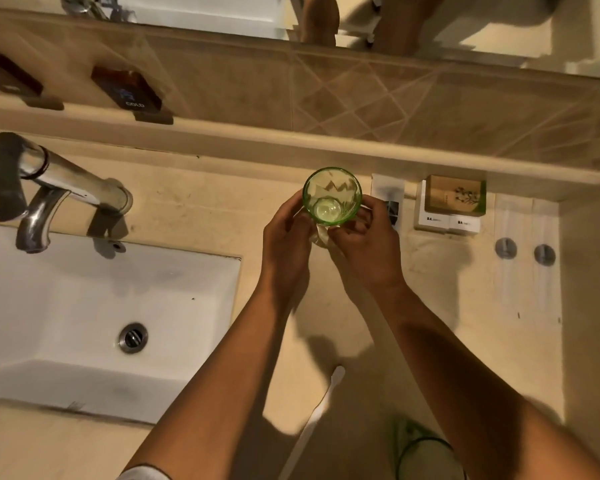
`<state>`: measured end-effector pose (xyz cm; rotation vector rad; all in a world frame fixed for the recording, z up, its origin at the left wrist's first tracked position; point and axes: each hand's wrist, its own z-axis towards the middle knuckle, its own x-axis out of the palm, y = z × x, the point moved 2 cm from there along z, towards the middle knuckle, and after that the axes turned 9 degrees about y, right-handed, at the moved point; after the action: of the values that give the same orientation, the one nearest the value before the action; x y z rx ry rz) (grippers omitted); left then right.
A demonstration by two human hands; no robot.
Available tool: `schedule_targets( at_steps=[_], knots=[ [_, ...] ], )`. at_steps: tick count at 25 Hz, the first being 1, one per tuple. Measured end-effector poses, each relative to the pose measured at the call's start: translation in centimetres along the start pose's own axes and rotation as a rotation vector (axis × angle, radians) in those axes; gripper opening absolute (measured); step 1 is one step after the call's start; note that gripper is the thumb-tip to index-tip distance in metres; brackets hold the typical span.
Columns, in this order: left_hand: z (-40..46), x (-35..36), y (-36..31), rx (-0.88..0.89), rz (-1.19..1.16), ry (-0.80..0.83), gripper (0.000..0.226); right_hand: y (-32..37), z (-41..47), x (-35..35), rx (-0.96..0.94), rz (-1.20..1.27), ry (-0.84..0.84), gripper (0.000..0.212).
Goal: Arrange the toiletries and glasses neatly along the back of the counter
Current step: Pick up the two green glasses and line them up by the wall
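Green glass [332, 197], upright and seen from above, sits between both hands: the left hand [286, 244] curls round its left side and the right hand [362, 247] pinches its right side, near the back of the surface [201, 202]. Whether its base touches down I cannot tell. Just right of it stand a small sachet [387, 188] and stacked toiletry boxes [451, 206], already against the back edge. Left to tidy, I judge: a white toothbrush [312, 420] and a second green glass [426, 455], both at the front.
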<state>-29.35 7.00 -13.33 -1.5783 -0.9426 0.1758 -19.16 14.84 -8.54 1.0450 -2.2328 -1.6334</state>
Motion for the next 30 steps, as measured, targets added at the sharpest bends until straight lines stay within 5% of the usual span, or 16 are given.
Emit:
schedule_targets(
  at_steps=[20,25,30],
  knots=[
    [3.7,1.1,-0.5,-0.062,-0.054,-0.056,0.042,1.4,2.7,-0.3,0.064,0.016,0.01,0.067],
    [1.8,0.4,-1.1,-0.174,-0.019,-0.215,0.038,1.8,0.7,-1.9,0.059,0.0,0.032,0.065],
    [-7.0,1.0,-2.0,-0.171,0.361,-0.125,0.032,-0.5,-4.9,-7.9,0.076,-0.185,0.053,0.036]
  ],
)
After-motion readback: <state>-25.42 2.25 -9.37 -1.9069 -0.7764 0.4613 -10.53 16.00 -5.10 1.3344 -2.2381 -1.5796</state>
